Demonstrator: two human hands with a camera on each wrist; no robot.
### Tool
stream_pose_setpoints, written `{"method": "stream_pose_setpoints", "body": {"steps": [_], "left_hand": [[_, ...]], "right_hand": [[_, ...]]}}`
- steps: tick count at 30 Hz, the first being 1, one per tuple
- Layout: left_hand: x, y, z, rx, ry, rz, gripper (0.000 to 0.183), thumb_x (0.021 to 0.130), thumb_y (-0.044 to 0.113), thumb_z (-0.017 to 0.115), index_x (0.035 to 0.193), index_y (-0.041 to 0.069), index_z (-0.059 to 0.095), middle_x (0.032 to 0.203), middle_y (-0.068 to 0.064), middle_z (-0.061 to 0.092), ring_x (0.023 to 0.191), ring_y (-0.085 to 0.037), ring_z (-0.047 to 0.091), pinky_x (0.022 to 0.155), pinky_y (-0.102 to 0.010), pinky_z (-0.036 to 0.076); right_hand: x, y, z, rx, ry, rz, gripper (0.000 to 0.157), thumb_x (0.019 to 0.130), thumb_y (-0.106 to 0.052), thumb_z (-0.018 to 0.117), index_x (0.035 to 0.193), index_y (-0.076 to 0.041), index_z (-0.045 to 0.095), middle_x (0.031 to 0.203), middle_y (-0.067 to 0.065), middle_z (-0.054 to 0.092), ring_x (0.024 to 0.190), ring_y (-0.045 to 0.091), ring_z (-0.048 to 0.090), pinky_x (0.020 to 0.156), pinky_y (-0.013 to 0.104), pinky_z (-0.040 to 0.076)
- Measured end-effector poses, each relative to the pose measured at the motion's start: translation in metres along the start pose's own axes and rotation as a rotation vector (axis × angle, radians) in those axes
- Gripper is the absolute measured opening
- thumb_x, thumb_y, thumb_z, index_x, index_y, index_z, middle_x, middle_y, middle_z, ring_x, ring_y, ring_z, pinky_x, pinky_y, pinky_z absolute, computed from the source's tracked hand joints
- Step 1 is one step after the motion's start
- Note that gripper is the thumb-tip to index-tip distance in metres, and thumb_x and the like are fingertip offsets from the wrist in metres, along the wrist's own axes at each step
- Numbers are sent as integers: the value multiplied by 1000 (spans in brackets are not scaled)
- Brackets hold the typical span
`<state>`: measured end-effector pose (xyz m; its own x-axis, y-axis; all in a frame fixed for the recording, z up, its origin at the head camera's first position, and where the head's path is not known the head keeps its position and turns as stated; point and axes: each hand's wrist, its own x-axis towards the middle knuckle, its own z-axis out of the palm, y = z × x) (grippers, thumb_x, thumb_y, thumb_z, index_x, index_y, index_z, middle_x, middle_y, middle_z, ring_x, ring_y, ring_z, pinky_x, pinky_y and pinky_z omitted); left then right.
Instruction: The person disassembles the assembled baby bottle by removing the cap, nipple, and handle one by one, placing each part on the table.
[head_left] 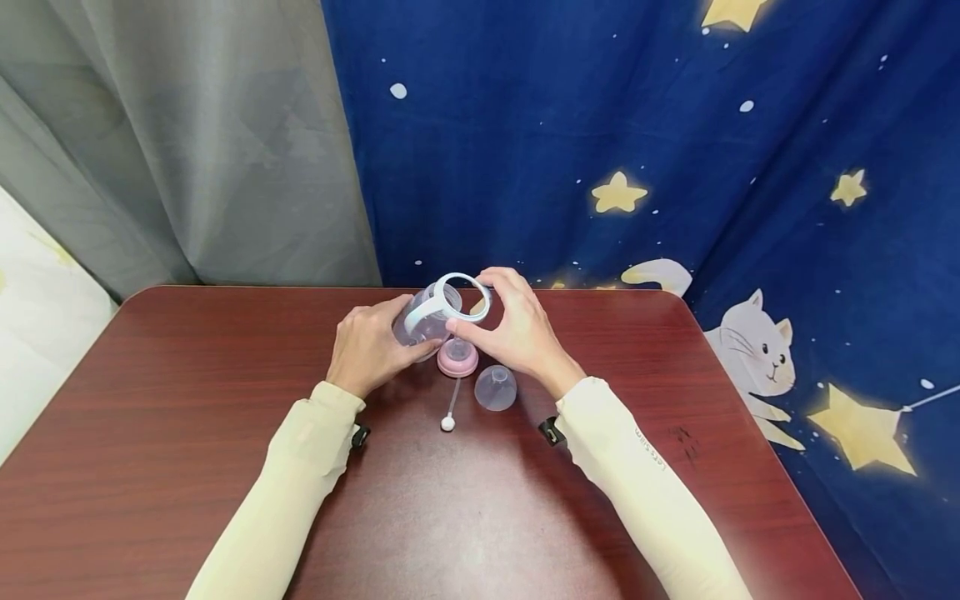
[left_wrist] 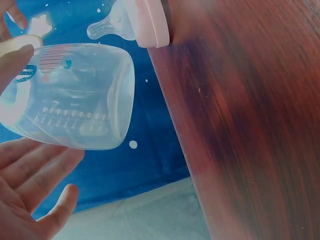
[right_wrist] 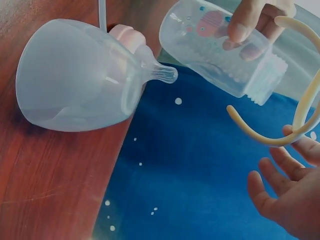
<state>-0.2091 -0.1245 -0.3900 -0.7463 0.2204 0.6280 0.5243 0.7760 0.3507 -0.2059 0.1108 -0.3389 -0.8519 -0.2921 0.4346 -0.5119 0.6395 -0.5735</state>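
Note:
My left hand [head_left: 365, 346] grips a clear baby bottle [left_wrist: 85, 95] by its side, thumb on one side and fingers on the other. The bottle is tilted, its open threaded neck [right_wrist: 267, 80] toward the right; coloured prints and measuring marks show on its wall. My right hand [head_left: 517, 321] pinches the ring of a pale two-armed bottle handle [right_wrist: 282, 142] between thumb and fingers. In the head view the handle overlaps the bottle's neck; in the right wrist view a gap shows between them. Below the hands, a pink collar [head_left: 458, 367] with a clear nipple stands on the table.
A clear domed cap [head_left: 495, 390] stands on the brown table [head_left: 450, 517], right of the pink collar. From the collar a thin straw runs toward me, ending in a white weight [head_left: 447, 422]. Grey and blue star-patterned curtains [head_left: 495, 167] hang behind the table's far edge.

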Motion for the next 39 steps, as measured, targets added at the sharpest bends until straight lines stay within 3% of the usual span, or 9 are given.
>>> {"method": "stream_pose_setpoints", "body": {"steps": [10,26,33,39], "left_hand": [[-2,2,2,27,-5,-18,64,70,54,82,114,9,70,87,-8,73,67,-26,63,60,-45,49],[-3,0,3,8,0,-43,67,68,53,85,116,10,70,95,-9,74,75,-29,65,66,-46,49],[-4,0,5,2,2,-57,64,68,54,85,114,12,70,93,-7,74,72,-27,66,62,-45,50],[-3,-6,7,2,-4,-58,62,69,55,84,112,12,70,91,-6,74,71,-27,64,62,-45,49]], "right_hand": [[-18,-2,-6,-15,21,-6,58,72,-54,82,113,-14,68,126,-2,57,121,13,49,96,38,45],[-43,-1,-9,-123,-144,33,54,68,-62,81,96,-17,69,109,-6,59,102,13,53,81,39,50],[-55,3,-9,-176,-182,46,56,69,-67,77,90,-15,71,110,-7,58,104,12,50,80,38,49],[-61,6,-3,-202,-193,89,54,68,-70,76,80,-18,67,98,-9,56,94,11,48,71,34,46]]}}
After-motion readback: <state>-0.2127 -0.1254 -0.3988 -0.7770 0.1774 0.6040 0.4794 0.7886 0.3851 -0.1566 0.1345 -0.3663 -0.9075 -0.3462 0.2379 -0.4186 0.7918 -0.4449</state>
